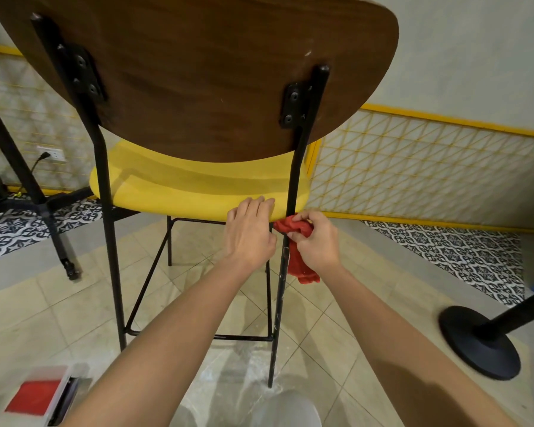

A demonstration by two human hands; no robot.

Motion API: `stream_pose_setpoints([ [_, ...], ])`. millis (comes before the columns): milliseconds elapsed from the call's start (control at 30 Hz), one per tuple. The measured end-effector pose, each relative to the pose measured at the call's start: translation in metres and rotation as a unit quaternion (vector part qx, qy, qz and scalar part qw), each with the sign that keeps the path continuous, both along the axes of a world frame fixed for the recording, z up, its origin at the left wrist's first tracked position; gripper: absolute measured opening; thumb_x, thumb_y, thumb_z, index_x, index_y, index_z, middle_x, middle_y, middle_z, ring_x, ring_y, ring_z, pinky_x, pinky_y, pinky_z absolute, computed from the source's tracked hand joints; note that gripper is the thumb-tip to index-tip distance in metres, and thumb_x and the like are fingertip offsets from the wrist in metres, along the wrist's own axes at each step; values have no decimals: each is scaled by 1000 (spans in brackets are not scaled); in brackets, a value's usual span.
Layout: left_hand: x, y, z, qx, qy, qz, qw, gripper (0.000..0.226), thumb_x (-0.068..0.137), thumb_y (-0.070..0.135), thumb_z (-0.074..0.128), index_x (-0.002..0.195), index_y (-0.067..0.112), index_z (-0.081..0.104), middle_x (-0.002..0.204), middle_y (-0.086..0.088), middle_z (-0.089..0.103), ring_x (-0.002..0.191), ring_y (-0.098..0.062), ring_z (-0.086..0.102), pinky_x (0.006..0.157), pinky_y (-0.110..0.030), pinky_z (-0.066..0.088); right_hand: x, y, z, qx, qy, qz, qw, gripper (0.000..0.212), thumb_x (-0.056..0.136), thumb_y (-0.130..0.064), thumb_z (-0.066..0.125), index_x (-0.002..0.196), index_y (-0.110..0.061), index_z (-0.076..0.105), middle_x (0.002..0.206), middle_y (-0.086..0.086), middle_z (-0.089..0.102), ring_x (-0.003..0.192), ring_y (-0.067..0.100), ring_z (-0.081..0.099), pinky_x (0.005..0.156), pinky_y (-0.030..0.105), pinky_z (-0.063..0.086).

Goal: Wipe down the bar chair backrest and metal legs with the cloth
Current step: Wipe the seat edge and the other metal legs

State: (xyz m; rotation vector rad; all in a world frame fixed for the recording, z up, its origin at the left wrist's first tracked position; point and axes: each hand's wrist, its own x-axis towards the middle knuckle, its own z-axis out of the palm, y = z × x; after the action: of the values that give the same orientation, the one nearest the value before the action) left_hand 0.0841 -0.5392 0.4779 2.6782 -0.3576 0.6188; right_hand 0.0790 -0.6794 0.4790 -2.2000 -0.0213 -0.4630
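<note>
Leg stage in hand, by the look of it. Right hand [316, 238] curls its fingers round the bunched red cloth [293, 229], pinching it against the right rear leg [278, 303] just under the yellow seat [167, 186], at the seat's 4 o'clock. Left hand [250, 229] rests on the seat's rear edge, fingers close together, steadying. Next, likely: slide the cloth down the leg toward 6 o'clock with a snug grip.

Black round base [469, 349], tiled floor [59, 303]

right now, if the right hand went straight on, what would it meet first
Likely the black metal leg, right against the red cloth that the right hand grips; depth is unclear.
</note>
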Motion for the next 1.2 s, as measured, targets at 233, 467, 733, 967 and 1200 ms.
stream_pose_setpoints([
  [233, -10, 6, -23, -15, -88, -22, 996, 43, 70, 10, 64, 112, 15, 61, 99, -2, 64, 88, -25, 55, 74, -36, 43, -8, -13, -12, 90, -21, -77, 993, 21, 84, -10, 64, 99, -23, 56, 100, -8, 60, 96, 12, 57, 81, 25, 44],
  [467, -9, 8, -24, -6, -90, -38, 995, 44, 70, 12, 64, 113, 15, 58, 99, -2, 61, 90, -24, 54, 74, -34, 42, -1, -11, -9, 84, -33, -33, 995, 21, 85, -13, 64, 103, -20, 55, 102, -9, 59, 95, 8, 54, 81, 23, 42],
  [733, -14, 13, -24, -5, -59, -46, 997, 45, 73, 12, 61, 118, 13, 56, 107, -3, 60, 98, -24, 53, 79, -35, 41, -8, -15, -20, 11, 62, 35, 997, 20, 84, -13, 66, 101, -21, 59, 95, -12, 59, 92, 10, 56, 79, 26, 47],
  [967, -15, 14, -14, -4, -53, -38, 998, 46, 76, 14, 60, 121, 14, 54, 111, -3, 58, 103, -24, 51, 83, -34, 38, 0, -2, 8, 58, -45, 6, 997, 20, 82, -13, 69, 96, -20, 57, 96, -10, 60, 91, 8, 56, 77, 17, 43],
  [1200, -14, 10, -12, -2, -40, -31, 999, 52, 77, 14, 60, 128, 16, 49, 124, -1, 55, 114, -22, 47, 91, -34, 37, -5, -9, -13, -71, 22, 24, 997, 23, 80, -11, 70, 102, -15, 65, 99, -6, 65, 93, 12, 59, 77, 16, 39],
])
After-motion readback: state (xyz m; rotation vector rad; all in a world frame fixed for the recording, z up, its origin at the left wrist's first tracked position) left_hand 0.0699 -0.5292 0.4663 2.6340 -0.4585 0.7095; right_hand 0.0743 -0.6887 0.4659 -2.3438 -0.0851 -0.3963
